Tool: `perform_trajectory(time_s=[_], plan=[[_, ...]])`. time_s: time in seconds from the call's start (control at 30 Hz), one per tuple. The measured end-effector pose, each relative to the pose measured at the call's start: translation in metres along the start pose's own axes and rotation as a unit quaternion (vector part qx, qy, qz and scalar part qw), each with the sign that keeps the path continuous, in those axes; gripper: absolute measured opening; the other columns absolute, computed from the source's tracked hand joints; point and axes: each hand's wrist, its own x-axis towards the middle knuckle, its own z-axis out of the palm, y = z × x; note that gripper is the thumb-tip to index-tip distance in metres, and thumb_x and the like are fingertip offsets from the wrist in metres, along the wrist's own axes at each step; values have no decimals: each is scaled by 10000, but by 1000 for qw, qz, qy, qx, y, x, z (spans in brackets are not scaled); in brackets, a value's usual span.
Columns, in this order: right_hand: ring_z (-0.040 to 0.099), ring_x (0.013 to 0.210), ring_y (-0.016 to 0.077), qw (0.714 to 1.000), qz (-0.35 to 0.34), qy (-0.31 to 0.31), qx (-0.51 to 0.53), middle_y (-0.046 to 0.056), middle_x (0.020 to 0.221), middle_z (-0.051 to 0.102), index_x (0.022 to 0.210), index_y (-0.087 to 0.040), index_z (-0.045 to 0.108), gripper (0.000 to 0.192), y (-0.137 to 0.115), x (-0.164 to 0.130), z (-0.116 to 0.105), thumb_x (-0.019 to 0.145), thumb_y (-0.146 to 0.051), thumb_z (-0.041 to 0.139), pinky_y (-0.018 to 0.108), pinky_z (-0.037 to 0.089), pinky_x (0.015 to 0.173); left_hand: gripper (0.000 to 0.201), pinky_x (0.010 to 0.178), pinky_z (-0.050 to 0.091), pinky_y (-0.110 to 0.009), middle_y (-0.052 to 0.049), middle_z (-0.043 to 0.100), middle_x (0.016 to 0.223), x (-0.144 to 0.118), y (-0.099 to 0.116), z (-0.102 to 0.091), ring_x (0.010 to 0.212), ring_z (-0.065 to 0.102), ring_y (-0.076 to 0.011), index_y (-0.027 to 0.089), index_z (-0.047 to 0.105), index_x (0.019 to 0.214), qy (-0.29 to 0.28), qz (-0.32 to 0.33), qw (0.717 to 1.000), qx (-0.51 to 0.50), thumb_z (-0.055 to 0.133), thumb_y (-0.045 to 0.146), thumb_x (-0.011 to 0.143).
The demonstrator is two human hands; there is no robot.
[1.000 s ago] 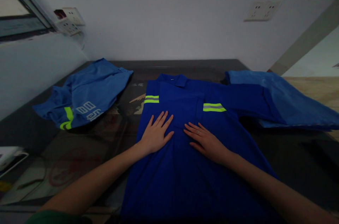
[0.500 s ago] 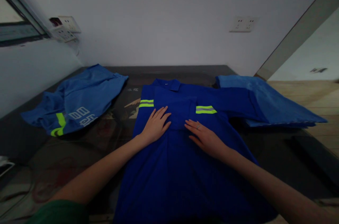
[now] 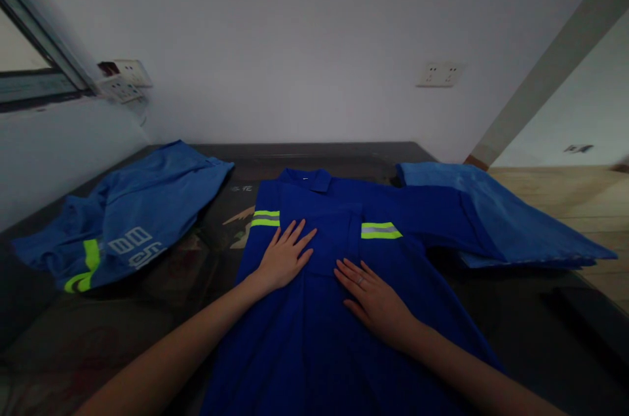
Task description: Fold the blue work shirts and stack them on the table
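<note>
A dark blue work jacket [image 3: 324, 337] with yellow-green and grey reflective bands lies spread on the dark table, its collar at the far end. One sleeve is folded across the chest on the left side, while the other reaches out to the right. My left hand [image 3: 285, 255] rests flat on the folded part, fingers spread. On the middle of the chest lies my right hand [image 3: 371, 298], palm down with fingers stretched out and a ring on one of them. Neither hand grips the cloth.
To the left lies a crumpled lighter blue garment [image 3: 152, 206] with white print and a yellow-green band. A folded light blue cloth [image 3: 496, 213] sits at the right, partly under the jacket's sleeve. Beyond the table [image 3: 295, 152] is a wall with sockets [image 3: 439, 74]. A dark flat object [image 3: 590, 318] lies at right.
The view has tilted up a little, so everything appears lower. My right hand has shifted slightly on the chest; my left hand stays flat in about the same place.
</note>
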Motion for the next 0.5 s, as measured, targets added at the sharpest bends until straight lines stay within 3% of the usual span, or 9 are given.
perform_trajectory(time_s=[0.27, 0.37, 0.5], plan=[[333, 1375, 220, 1000, 1, 3, -11, 80, 1469, 399, 1424, -196, 396, 526, 1, 0, 2, 903, -210, 471, 509, 318, 1116, 563, 1130, 183, -526, -73, 254, 1544, 45, -17, 7, 1429, 197, -262, 321, 254, 1480, 11, -114, 993, 7, 259, 532, 958], [334, 1374, 221, 1000, 0, 2, -10, 87, 1468, 397, 1424, -190, 396, 521, 1, 0, 3, 908, -207, 462, 515, 323, 1111, 633, 1135, 138, -546, -69, 248, 1547, 67, -35, 14, 1434, 174, -277, 325, 254, 1480, 25, -147, 989, -2, 230, 622, 922], [326, 1377, 222, 1000, -2, 5, -4, 82, 1474, 386, 1431, -206, 385, 531, 1, 0, 2, 906, -212, 467, 521, 319, 1112, 692, 1134, 90, -569, -55, 222, 1555, 95, -67, 17, 1433, 162, -307, 328, 260, 1480, 4, -211, 977, -17, 198, 677, 886]])
